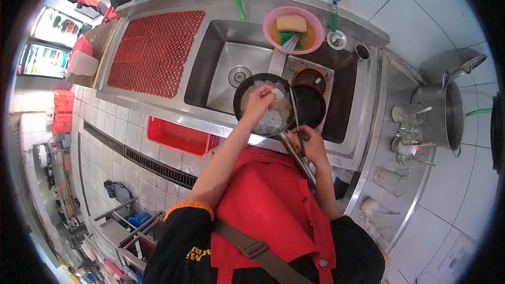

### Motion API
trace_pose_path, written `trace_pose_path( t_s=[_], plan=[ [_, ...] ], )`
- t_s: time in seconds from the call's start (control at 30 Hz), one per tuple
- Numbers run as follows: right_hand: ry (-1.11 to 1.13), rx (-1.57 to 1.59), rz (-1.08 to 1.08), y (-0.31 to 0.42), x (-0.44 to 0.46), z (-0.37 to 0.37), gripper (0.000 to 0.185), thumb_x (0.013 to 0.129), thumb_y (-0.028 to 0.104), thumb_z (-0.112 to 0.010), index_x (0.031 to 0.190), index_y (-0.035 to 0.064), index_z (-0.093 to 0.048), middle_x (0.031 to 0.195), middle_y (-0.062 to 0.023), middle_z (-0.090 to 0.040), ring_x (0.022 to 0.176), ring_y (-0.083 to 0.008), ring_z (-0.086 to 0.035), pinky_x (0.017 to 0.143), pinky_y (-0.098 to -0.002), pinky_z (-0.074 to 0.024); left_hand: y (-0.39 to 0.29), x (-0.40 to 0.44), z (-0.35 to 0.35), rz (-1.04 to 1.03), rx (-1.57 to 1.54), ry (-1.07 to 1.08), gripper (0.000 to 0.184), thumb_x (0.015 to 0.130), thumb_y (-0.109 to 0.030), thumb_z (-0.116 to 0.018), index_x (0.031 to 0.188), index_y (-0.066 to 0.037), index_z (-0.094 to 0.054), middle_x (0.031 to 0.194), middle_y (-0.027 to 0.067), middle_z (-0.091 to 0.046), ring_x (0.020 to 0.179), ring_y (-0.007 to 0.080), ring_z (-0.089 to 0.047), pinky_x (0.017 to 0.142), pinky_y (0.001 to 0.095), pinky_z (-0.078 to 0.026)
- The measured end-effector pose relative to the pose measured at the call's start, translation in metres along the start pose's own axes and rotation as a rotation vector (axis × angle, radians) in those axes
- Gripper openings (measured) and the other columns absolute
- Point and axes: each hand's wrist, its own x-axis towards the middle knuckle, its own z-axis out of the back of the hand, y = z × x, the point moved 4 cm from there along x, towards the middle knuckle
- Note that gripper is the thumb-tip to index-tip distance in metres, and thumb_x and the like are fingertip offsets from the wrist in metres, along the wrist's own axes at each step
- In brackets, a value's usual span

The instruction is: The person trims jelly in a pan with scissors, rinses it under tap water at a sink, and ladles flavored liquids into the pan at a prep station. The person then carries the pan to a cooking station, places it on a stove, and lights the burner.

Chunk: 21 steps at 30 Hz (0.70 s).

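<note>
A round dark pan (238,96) with pale, translucent chunks (271,121) in it sits over the near edge of the sink, its long metal handle (302,164) slanting down towards my apron. My left hand (259,102) is over the pan, fingers closed on a white translucent piece (278,93). Beside the pan's right side, my right hand (311,144) is closed round the dark handle of a knife (294,108), its narrow blade pointing away from me. Whether that hand also touches the pan handle I cannot tell. Another black pan (311,109) lies in the right basin behind the blade.
A pink basin (319,21) holds a yellow sponge (291,23) and a slotted metal utensil (291,43). Left lies a red mat (155,52) beside the sink basin (239,55). Glass mugs (390,180) and a big pot (439,113) stand right. A red crate (181,138) is below.
</note>
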Motion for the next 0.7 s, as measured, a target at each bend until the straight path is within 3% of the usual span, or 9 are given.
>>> trace_pose_path(
  t_s=[0.07, 0.17, 0.23, 0.4, 0.7],
  plan=[
    [0.042, 0.005, -0.023, 0.003, -0.001, -0.008, 0.029, 0.078, 0.026, -0.073, 0.091, 0.0025, -0.062, 0.064, -0.0009, -0.058, 0.055, -0.0066, -0.052, 0.048, -0.0221, -0.0387, -0.013, -0.003, 0.004, 0.033, -0.674, -0.044, 0.011, 0.083, -0.006, -0.054, 0.093, -0.006, -0.057, 0.091, 0.0034, -0.061, 0.080, 0.0138, -0.059, 0.067, 0.0272, -0.047],
    [0.118, 0.134, 0.042, 0.008, 0.000, -0.023, 0.032, 0.078, 0.026, -0.074, 0.095, 0.0024, -0.060, 0.066, -0.0001, -0.058, 0.057, -0.0068, -0.051, 0.050, -0.0218, -0.0385, -0.032, -0.016, 0.002, 0.058, -0.815, -0.113, 0.011, 0.084, -0.006, -0.054, 0.095, -0.006, -0.055, 0.091, 0.0042, -0.061, 0.079, 0.0140, -0.059, 0.066, 0.0283, -0.047],
    [0.163, 0.203, 0.040, 0.018, 0.000, -0.031, 0.026, 0.080, 0.020, -0.071, 0.095, 0.0026, -0.058, 0.061, 0.0016, -0.052, 0.052, -0.0052, -0.047, 0.047, -0.0208, -0.0348, -0.032, -0.021, 0.001, 0.070, -0.827, -0.135, 0.011, 0.085, -0.007, -0.054, 0.096, -0.007, -0.055, 0.091, 0.0041, -0.061, 0.079, 0.0136, -0.059, 0.066, 0.0279, -0.047],
    [0.140, 0.104, 0.110, 0.028, 0.004, -0.037, 0.026, 0.079, 0.020, -0.072, 0.094, 0.0032, -0.058, 0.060, 0.0025, -0.051, 0.051, -0.0048, -0.046, 0.047, -0.0209, -0.0338, -0.027, -0.029, -0.001, 0.157, -0.921, -0.217, 0.013, 0.085, -0.006, -0.055, 0.097, -0.007, -0.053, 0.086, 0.0030, -0.059, 0.074, 0.0124, -0.058, 0.061, 0.0259, -0.048],
    [0.096, -0.096, 0.185, 0.011, 0.011, -0.032, 0.022, 0.078, 0.018, -0.072, 0.088, 0.0021, -0.061, 0.058, 0.0013, -0.054, 0.049, -0.0050, -0.047, 0.045, -0.0214, -0.0336, -0.022, -0.036, 0.001, 0.251, -0.798, -0.209, 0.011, 0.086, -0.013, -0.057, 0.096, -0.009, -0.053, 0.083, 0.0018, -0.058, 0.075, 0.0122, -0.057, 0.060, 0.0298, -0.051]
  ],
)
